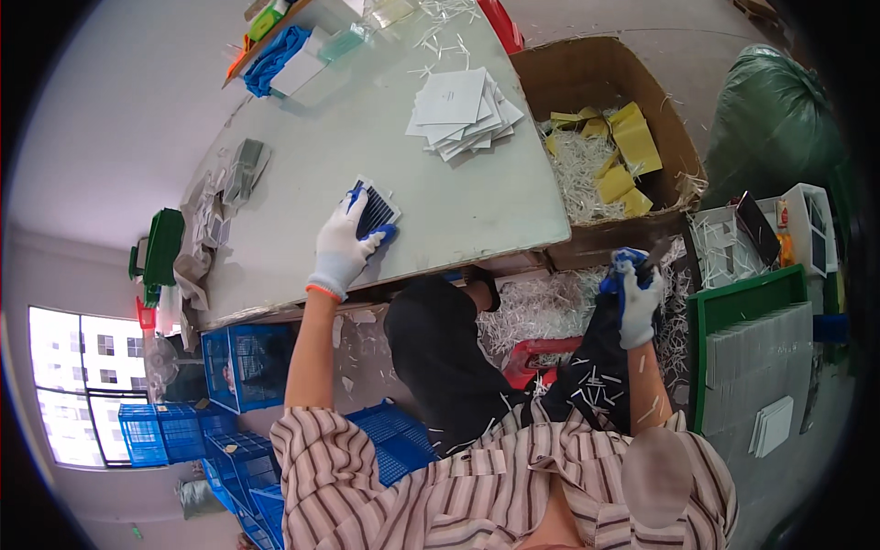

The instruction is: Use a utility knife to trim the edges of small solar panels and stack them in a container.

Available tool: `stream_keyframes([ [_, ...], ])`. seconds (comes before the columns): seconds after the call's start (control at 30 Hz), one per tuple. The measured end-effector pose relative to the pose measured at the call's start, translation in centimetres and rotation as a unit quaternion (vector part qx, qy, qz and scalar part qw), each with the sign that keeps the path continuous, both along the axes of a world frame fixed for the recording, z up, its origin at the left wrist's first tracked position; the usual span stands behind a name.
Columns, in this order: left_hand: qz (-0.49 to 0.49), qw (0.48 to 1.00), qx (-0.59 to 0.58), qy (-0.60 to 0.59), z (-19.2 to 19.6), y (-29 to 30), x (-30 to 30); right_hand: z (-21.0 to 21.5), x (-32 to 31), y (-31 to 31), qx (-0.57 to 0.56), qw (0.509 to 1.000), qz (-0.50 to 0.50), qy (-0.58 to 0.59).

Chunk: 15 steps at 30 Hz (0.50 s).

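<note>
My left hand (348,240), in a white glove with blue fingertips, grips a small dark striped panel (374,213) with white edges. The panel lies on the pale table (440,206), with thumb and fingers at its sides. Off the table's front edge, my right hand (638,295), gloved the same way, is closed around a dark, narrow tool (654,257); it is blurred, so its exact kind is unclear. A loose pile of white square cards (458,108) rests farther back on the table.
A cardboard box (605,69) of paper shreds and yellow pieces stands beside the table. At right are a green crate (747,293) of stacked white cards and a green bag (765,128). Grey stacks (243,170) sit at the table's left; blue crates (247,367) stand below. Strips litter my lap.
</note>
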<state>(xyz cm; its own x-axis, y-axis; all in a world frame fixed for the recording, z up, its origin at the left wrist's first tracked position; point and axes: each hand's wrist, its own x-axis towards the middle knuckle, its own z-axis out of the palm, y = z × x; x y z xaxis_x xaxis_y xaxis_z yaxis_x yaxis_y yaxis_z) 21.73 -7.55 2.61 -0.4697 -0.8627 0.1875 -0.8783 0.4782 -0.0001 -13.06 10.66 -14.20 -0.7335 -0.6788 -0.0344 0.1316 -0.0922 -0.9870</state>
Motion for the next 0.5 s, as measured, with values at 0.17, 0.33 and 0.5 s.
stream_keyframes([
  [0.17, -0.034, 0.996, -0.051, 0.058, 2.9, 1.6, -3.2, 0.5, 0.6, 0.0, -0.101, 0.981, 0.138, -0.09],
  [0.33, -0.235, 0.951, -0.167, 0.111, -0.4, 6.8, -11.7, 1.0, 1.0, -0.6, -0.073, 0.982, 0.156, -0.084],
  [0.5, -0.326, 0.935, -0.034, 0.135, -1.8, 9.1, -17.8, 2.6, 2.3, -1.9, 0.01, 0.977, 0.201, -0.064],
])
